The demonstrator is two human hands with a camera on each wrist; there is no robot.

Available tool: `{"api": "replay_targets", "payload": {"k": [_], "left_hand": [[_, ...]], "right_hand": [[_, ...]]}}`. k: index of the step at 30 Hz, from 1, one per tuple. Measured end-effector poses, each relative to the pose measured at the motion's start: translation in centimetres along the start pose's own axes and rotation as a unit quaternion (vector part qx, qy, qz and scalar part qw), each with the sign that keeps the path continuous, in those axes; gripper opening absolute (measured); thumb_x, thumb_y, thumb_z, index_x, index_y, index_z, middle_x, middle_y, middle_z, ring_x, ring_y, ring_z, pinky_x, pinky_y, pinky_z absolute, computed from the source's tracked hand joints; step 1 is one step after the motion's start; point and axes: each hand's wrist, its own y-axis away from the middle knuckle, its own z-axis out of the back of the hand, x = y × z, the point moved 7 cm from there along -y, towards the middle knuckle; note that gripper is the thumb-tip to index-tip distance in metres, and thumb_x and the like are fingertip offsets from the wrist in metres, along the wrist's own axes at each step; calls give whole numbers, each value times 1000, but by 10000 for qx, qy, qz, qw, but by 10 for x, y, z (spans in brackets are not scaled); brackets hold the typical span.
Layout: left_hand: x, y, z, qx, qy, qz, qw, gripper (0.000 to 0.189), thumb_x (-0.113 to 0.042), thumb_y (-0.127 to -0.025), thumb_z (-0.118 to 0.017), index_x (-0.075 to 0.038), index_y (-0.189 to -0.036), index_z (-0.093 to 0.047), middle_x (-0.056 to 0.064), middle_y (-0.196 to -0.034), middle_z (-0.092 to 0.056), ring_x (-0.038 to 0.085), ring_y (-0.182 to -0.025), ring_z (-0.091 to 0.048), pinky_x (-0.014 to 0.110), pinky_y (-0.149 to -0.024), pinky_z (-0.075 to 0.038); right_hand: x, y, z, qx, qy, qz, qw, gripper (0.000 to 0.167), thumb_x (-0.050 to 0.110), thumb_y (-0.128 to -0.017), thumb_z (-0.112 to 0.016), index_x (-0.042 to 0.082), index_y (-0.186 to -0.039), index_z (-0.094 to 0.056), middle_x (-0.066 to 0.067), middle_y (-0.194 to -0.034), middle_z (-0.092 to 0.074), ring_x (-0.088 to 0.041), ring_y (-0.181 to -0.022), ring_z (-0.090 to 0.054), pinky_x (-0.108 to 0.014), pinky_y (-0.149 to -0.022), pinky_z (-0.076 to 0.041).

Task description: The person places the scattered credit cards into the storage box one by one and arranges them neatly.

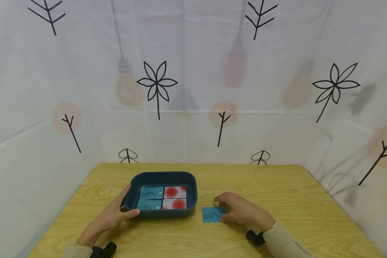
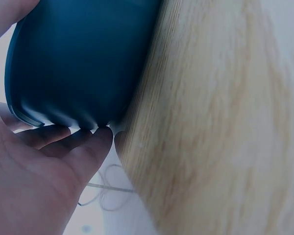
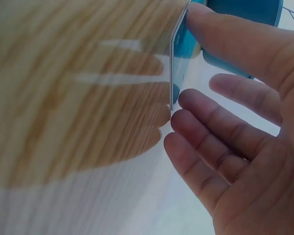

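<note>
A dark blue-green rectangular tray (image 1: 167, 214) sits on the wooden table, left of centre. My left hand (image 1: 111, 213) grips its left end, thumb at the front corner and fingers against the side; the left wrist view shows those fingertips (image 2: 103, 134) on the tray wall. Inside lie two blue VIP cards (image 1: 151, 192) at left and two white cards with red circles (image 1: 175, 204) at right. Right of the tray, another blue VIP card (image 1: 209, 215) lies on the table. My right hand (image 1: 240, 209) holds this card's right end between thumb and curled fingers.
The wooden table (image 1: 293, 200) reaches back to a white patterned curtain (image 1: 193, 136), which also hangs at both sides. Black wrist devices (image 1: 255, 238) are worn at both wrists. The right wrist view shows the hand reflected in the glossy tabletop (image 3: 88, 122).
</note>
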Motion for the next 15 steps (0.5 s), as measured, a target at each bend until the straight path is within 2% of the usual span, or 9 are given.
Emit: {"api": "replay_targets", "payload": {"k": [8, 15], "left_hand": [[0, 1, -1, 35, 96, 21, 9999, 98, -27, -89, -69, -14, -155, 2, 25, -156, -3, 43, -132, -36, 43, -98, -42], [0, 1, -1, 32, 91, 31, 9999, 97, -28, -89, -69, -15, -155, 2, 25, -156, -3, 43, -131, -36, 44, -98, -42]], "right_hand": [[-3, -1, -1, 51, -48, -104, 9999, 53, 28, -82, -76, 9, -129, -58, 4, -108, -57, -12, -98, -55, -34, -83, -47], [-4, 0, -1, 9, -14, -131, 9999, 56, 38, -83, -74, 11, -129, -58, 5, -109, -55, -10, -96, -51, -35, -84, -46]]}}
